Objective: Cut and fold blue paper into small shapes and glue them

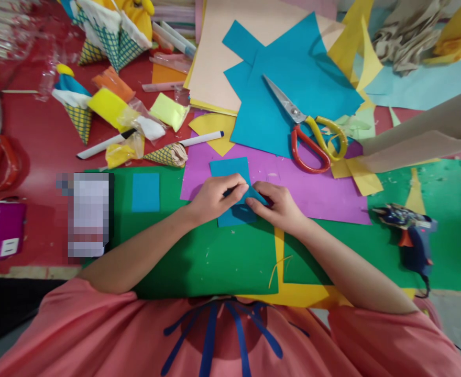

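Pink shirt (116, 335) nearest, blue paper (230, 168) lies beneath curled hands (219, 199) (281, 208), whether pinched I cannot tell

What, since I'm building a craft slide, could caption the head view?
Left hand and right hand work close together over blue paper, scissors lying beyond.

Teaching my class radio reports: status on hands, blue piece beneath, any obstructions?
Left hand and right hand close together, hold unclear. Blue piece partly hidden beneath, across purple sheet and green sheet. Scissors beyond, apart from both.
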